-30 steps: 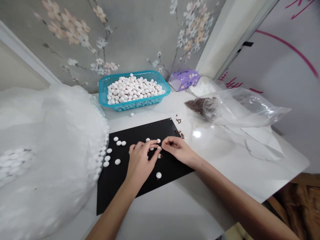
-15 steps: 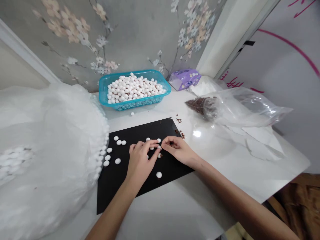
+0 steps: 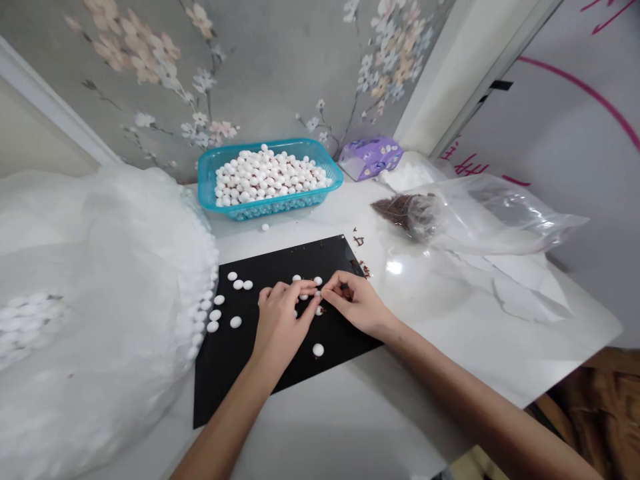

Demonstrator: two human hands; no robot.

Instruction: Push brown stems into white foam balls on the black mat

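My left hand is over the black mat, its thumb and fingertips closed around a small white ball. From the right, my right hand meets it in a pinch, fingertips at the ball's side; what they pinch is too small to make out. Another white ball with a brown bit on it lies just below the fingertips. One more white ball rests nearer the mat's front edge. Several others lie around my left hand, some partly hidden by the fingers.
Behind the mat stands a blue basket heaped with white balls. A large white bag of balls fills the left. To the right lie a clear plastic bag with brown pieces, a purple packet and loose brown bits.
My right hand has shifted very slightly left, closer to the ball in my left fingers. My left hand and the balls on the mat stay put.
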